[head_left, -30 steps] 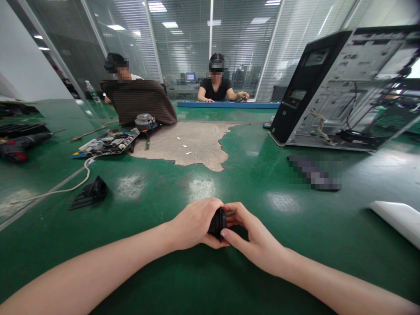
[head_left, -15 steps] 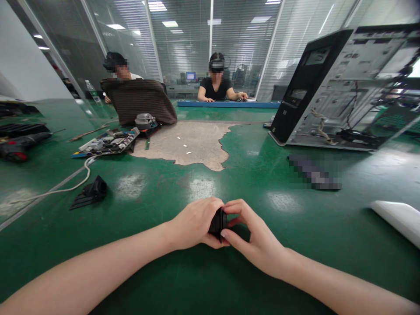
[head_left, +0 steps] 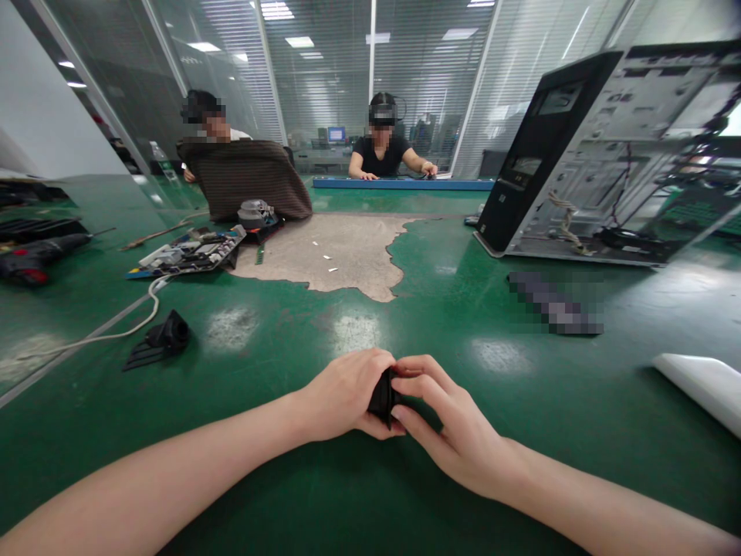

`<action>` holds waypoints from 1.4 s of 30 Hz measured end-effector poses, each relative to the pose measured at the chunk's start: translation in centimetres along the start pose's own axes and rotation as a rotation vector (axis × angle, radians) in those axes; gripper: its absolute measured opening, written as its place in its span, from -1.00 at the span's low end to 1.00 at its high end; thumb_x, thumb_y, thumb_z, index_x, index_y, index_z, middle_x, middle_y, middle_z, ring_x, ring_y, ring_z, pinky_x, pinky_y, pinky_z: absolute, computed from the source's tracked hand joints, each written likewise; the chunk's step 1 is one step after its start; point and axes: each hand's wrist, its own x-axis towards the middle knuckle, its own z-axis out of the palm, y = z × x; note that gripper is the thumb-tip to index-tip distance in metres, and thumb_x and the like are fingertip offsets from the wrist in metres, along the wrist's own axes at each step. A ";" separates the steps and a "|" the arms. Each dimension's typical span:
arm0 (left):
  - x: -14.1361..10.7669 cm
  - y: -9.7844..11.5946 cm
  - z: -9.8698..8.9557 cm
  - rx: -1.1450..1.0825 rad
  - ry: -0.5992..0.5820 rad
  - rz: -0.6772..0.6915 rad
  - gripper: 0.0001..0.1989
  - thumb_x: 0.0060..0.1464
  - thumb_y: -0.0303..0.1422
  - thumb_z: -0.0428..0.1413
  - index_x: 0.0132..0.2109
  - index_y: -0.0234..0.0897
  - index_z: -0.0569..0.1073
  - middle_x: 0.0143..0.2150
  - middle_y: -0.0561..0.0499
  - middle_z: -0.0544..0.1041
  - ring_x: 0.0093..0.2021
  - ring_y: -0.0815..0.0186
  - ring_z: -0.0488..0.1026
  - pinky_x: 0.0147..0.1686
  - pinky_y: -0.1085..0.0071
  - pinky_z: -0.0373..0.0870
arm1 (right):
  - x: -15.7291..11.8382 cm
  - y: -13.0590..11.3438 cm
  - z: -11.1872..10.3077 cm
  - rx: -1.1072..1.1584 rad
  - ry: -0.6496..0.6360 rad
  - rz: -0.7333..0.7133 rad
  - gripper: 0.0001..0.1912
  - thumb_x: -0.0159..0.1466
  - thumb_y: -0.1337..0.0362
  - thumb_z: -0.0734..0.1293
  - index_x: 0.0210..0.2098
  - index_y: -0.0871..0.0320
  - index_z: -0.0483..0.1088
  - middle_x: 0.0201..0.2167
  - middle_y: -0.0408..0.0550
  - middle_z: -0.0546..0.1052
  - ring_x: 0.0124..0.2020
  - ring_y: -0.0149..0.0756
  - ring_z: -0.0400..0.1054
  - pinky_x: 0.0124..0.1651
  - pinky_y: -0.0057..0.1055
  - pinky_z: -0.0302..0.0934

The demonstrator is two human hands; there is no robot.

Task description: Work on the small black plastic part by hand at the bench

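A small black part [head_left: 382, 397] is held upright just above the green table [head_left: 278, 494], near its front edge. My left hand [head_left: 346, 394] wraps round it from the left, hiding much of it. From the right, the fingertips of my right hand [head_left: 443, 425] pinch the part's right side, with the thumb below and the fingers above. Further left on the table lies a black plastic piece [head_left: 165, 338] with a round opening and thin slats.
A circuit board [head_left: 197, 253] with a white cable lies at the left, near a drill [head_left: 35, 259] and a brown cover [head_left: 248, 177]. An open computer case [head_left: 590, 162] stands at the right; a white object [head_left: 706, 390] lies below. Two people sit across the table.
The fingers of my right hand have shifted and bent differently over the part's right side. My left hand has stayed in place. Across the table, a person's hand has moved slightly.
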 end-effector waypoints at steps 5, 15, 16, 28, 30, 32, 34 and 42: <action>0.1 0.0 0.0 -0.022 -0.014 -0.032 -0.48 -0.17 -0.22 0.19 -0.07 -0.25 0.18 -0.16 -0.07 0.41 -0.19 0.16 0.42 -0.20 0.23 0.35 | 0.0 0.2 0.2 0.036 0.056 0.073 -0.75 0.19 0.40 0.24 -0.14 0.10 0.18 -0.14 0.00 0.31 -0.13 -0.24 0.27 -0.12 -0.26 0.29; -0.1 -0.2 0.1 0.002 -0.004 -0.004 -0.49 -0.14 -0.19 0.15 -0.06 -0.26 0.17 -0.16 -0.09 0.40 -0.18 0.14 0.41 -0.19 0.21 0.35 | 0.1 0.3 0.3 0.149 -0.042 0.169 -0.74 0.20 0.38 0.23 -0.11 0.12 0.16 -0.23 -0.04 0.33 -0.24 -0.31 0.33 -0.18 -0.31 0.32; -0.1 -0.2 0.0 0.002 -0.010 0.001 -0.49 -0.13 -0.20 0.15 -0.06 -0.27 0.16 -0.16 -0.09 0.40 -0.18 0.14 0.41 -0.19 0.21 0.35 | 0.1 0.2 0.2 0.115 -0.031 0.136 -0.76 0.21 0.37 0.23 -0.12 0.11 0.18 -0.19 -0.02 0.31 -0.21 -0.29 0.31 -0.16 -0.30 0.30; -0.1 -0.1 0.2 0.014 0.011 0.009 -0.46 -0.16 -0.19 0.18 -0.07 -0.27 0.16 -0.16 -0.10 0.40 -0.19 0.13 0.42 -0.20 0.23 0.36 | 0.1 0.6 0.6 0.214 -0.001 0.235 -0.68 0.17 0.41 0.27 -0.11 0.12 0.14 -0.21 -0.03 0.36 -0.21 -0.29 0.33 -0.14 -0.27 0.32; -0.1 -0.1 0.2 0.014 0.003 -0.001 -0.47 -0.16 -0.17 0.17 -0.07 -0.27 0.16 -0.15 -0.10 0.40 -0.19 0.13 0.42 -0.20 0.23 0.36 | 0.2 0.6 0.7 0.264 -0.039 0.258 -0.71 0.19 0.40 0.25 -0.10 0.13 0.14 -0.25 -0.06 0.38 -0.24 -0.32 0.35 -0.16 -0.29 0.33; -0.1 -0.1 0.1 0.012 -0.009 -0.009 -0.48 -0.15 -0.17 0.16 -0.07 -0.27 0.16 -0.15 -0.11 0.40 -0.18 0.13 0.42 -0.19 0.22 0.36 | 0.1 0.6 0.6 0.281 -0.047 0.244 -0.72 0.21 0.38 0.24 -0.10 0.12 0.13 -0.26 -0.06 0.37 -0.25 -0.33 0.35 -0.18 -0.31 0.34; -0.1 -0.1 0.0 0.008 -0.023 -0.005 -0.49 -0.13 -0.18 0.15 -0.06 -0.28 0.16 -0.14 -0.11 0.40 -0.17 0.13 0.41 -0.19 0.21 0.35 | 0.1 0.4 0.5 0.218 -0.031 0.183 -0.72 0.20 0.36 0.26 -0.11 0.11 0.15 -0.20 -0.03 0.34 -0.19 -0.30 0.33 -0.15 -0.30 0.32; 0.0 -0.1 0.1 -0.006 0.000 0.015 -0.48 -0.14 -0.20 0.17 -0.07 -0.27 0.16 -0.15 -0.09 0.40 -0.18 0.15 0.42 -0.20 0.24 0.36 | 0.0 0.5 0.4 0.130 0.057 0.095 -0.76 0.20 0.40 0.24 -0.14 0.09 0.18 -0.12 -0.01 0.29 -0.12 -0.28 0.29 -0.11 -0.30 0.31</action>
